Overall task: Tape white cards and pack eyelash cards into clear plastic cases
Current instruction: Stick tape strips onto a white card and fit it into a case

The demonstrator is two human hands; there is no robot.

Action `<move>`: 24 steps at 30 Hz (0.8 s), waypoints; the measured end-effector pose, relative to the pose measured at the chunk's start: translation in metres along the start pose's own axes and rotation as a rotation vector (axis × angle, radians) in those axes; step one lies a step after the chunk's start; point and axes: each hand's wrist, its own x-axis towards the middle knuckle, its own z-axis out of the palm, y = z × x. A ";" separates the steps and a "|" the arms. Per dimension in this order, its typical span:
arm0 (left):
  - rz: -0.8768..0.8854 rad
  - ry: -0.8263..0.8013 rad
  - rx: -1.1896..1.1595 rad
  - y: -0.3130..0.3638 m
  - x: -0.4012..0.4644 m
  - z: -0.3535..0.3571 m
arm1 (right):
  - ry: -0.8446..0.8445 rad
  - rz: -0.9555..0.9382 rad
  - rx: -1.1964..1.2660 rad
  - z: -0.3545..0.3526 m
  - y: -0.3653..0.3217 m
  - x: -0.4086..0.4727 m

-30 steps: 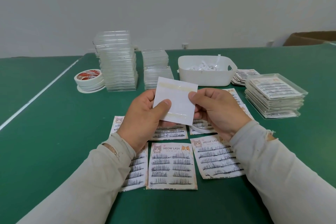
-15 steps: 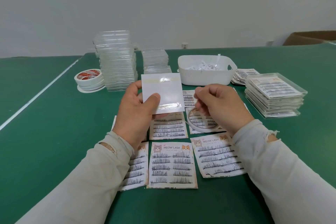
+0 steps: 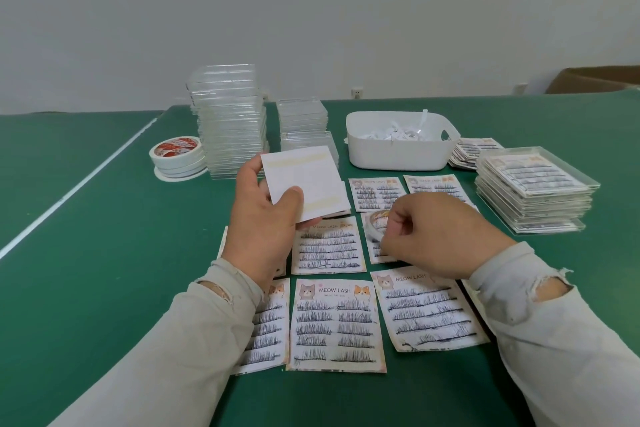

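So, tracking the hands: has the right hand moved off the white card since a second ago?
Yes. The right hand dropped toward the tape roll, away from the white bin.

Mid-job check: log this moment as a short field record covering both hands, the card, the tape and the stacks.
left hand: holds a white square card with two yellowish tape strips, raised above the table
right hand: fingers pinched at a small tape roll lying on the eyelash cards
eyelash cards: spread flat on the green table
empty clear plastic cases: stacked far left
filled cases: stacked right
white bin: holds paper strips
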 end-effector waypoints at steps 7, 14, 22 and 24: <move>0.131 0.010 0.244 -0.002 -0.002 -0.002 | 0.234 -0.061 0.661 -0.005 0.006 0.004; 0.188 -0.056 0.340 0.005 -0.013 0.005 | 0.046 0.014 1.353 0.002 -0.008 0.006; 0.176 -0.253 0.238 0.016 -0.023 0.012 | -0.114 0.045 1.409 0.012 -0.017 0.006; 0.162 -0.234 0.242 0.015 -0.021 0.011 | -0.113 0.033 1.365 0.013 -0.017 0.005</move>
